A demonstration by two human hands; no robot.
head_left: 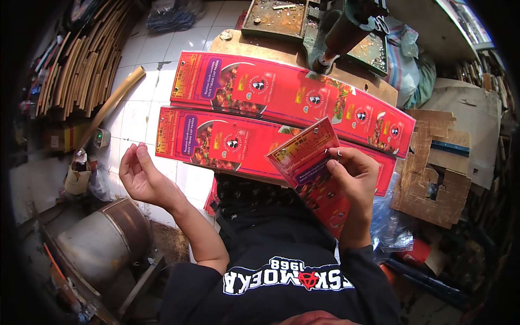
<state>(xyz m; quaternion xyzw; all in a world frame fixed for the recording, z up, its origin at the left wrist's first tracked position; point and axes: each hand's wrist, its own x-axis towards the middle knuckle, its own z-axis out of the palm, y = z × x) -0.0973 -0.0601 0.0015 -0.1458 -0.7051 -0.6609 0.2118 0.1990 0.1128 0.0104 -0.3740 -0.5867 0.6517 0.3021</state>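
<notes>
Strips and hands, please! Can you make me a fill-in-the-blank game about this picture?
1. A strip is held up by the person's ____ hand.
2. The left hand is holding ____.
3. Under the white lettering, the shirt is coloured ____.
4. The floor tiles are coloured ____.

Missing words: right; nothing; black; white.

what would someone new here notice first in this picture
Probably the two long red panels lying across the middle, with a third panel held at a slant over them in the right hand. Next, likely the dark metal machine at the top and the stacked cardboard at upper left.
</notes>
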